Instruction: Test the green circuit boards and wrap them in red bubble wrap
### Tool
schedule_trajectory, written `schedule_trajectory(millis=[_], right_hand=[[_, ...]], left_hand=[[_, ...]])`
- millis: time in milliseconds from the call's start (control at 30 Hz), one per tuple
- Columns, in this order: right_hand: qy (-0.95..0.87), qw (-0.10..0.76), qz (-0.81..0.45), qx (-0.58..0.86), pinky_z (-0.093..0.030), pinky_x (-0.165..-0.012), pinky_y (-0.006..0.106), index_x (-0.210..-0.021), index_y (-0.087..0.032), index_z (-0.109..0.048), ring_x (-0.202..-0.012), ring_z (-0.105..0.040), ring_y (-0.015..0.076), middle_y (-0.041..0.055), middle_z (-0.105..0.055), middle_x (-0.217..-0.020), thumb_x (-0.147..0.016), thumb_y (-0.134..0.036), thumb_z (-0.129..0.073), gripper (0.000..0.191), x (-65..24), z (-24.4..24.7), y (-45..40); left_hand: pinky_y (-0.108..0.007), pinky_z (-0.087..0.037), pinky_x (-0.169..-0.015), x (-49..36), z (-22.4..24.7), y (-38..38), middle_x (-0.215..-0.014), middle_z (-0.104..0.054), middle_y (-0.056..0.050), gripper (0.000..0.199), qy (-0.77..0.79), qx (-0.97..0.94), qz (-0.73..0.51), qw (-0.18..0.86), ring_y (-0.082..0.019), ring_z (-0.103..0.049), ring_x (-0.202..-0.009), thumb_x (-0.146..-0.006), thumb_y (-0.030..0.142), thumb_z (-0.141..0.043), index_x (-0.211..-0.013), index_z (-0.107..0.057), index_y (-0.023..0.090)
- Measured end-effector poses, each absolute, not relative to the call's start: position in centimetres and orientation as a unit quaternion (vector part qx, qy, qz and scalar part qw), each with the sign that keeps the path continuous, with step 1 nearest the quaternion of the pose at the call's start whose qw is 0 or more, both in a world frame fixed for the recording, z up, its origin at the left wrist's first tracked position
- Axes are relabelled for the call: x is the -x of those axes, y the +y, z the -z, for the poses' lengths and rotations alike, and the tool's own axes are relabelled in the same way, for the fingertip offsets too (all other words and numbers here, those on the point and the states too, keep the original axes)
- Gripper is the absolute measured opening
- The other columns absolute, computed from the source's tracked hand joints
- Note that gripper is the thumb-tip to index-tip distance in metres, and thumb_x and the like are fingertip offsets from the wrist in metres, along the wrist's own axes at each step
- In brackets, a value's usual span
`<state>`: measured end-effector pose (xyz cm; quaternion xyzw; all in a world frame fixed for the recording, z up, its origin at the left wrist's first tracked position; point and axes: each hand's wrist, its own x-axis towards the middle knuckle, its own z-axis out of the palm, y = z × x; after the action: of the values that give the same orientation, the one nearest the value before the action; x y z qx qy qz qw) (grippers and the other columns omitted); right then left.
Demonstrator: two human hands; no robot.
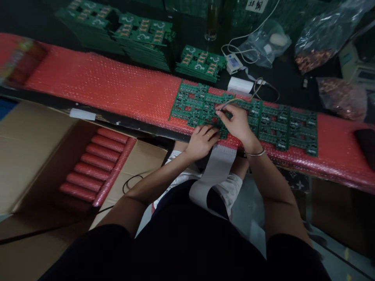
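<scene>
Green circuit boards (274, 123) lie side by side on red bubble wrap (123, 89) along the bench. My right hand (235, 120) is over one of the middle boards, its thumb and fingers pinched on the end of a thin wired connector cable (233, 100). That cable loops back toward a small white device (233, 62). At the front edge of the boards rests my left hand (202, 141), fingers lying over the near edge of a board, a ring on one finger. A pale strip of labels (218, 168) hangs from the bench edge between my arms.
Stacks of green boards (143, 33) stand behind the wrap. Bags of copper-coloured parts (315, 58) lie at the back right. An open carton (32, 136) with red bubble-wrapped rolls (92, 169) is below left. A dark object (366, 146) sits at the right.
</scene>
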<state>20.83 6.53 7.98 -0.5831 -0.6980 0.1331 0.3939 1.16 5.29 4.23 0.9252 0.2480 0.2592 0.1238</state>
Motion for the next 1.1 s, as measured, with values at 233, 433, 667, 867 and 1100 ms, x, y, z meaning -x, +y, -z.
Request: schedule_trajectory(millis=[233, 433, 667, 867, 1100], right_hand=[[-0.752, 0.316, -0.111, 0.568, -0.053, -0.099, 0.049, -0.103, -0.027, -0.071, -0.106, -0.068, 0.0289, 0.0058, -0.078, -0.107, -0.103, -0.038, -0.051, 0.023, -20.2, -8.0, 7.5], [-0.776, 0.282, -0.098, 0.556, -0.051, -0.099, 0.049, -0.102, -0.027, -0.07, -0.106, -0.065, 0.0302, 0.0059, -0.077, -0.107, -0.102, -0.029, -0.049, 0.021, -19.9, -8.4, 7.6], [-0.766, 0.278, -0.128, 0.565, -0.052, -0.099, 0.048, -0.107, -0.026, -0.069, -0.106, -0.065, 0.0288, 0.0075, -0.075, -0.108, -0.1, -0.027, -0.054, 0.016, -20.2, -7.6, 8.5], [-0.743, 0.313, -0.163, 0.57, -0.054, -0.095, 0.046, -0.104, -0.026, -0.067, -0.1, -0.065, 0.0267, 0.0061, -0.072, -0.099, -0.1, -0.031, -0.059, 0.01, -20.7, -6.8, 8.8], [-0.739, 0.324, -0.172, 0.565, -0.054, -0.095, 0.047, -0.102, -0.028, -0.066, -0.1, -0.064, 0.0272, 0.0053, -0.071, -0.096, -0.1, -0.032, -0.061, 0.007, -20.7, -6.6, 8.9]], left_hand=[[-0.047, -0.048, -0.098, -1.2, -3.4, 5.1, -0.122, -0.076, -0.01, 0.025, 0.261, -0.918, -0.276, 0.114, -0.028, -0.064, -0.123, -0.106, 0.033, -0.055, -0.116, -0.075, 0.024], [-0.049, -0.051, -0.1, -1.2, -3.4, 5.7, -0.122, -0.075, -0.011, 0.026, 0.251, -0.914, -0.287, 0.14, -0.029, -0.064, -0.123, -0.105, 0.039, -0.058, -0.116, -0.075, 0.023], [-0.048, -0.054, -0.095, -1.4, -3.5, 3.6, -0.116, -0.073, -0.012, 0.023, 0.244, -0.901, -0.318, 0.164, -0.027, -0.065, -0.112, -0.104, 0.033, -0.057, -0.116, -0.074, 0.023], [-0.035, -0.055, -0.093, -4.5, -2.0, 0.0, -0.106, -0.071, -0.009, 0.023, 0.139, -0.94, -0.251, 0.183, -0.021, -0.064, -0.103, -0.107, 0.026, -0.052, -0.104, -0.073, 0.017], [-0.037, -0.052, -0.091, -5.9, 0.8, -0.1, -0.109, -0.071, -0.012, 0.023, 0.118, -0.961, -0.204, 0.142, -0.023, -0.062, -0.103, -0.106, 0.021, -0.051, -0.112, -0.072, 0.016]])
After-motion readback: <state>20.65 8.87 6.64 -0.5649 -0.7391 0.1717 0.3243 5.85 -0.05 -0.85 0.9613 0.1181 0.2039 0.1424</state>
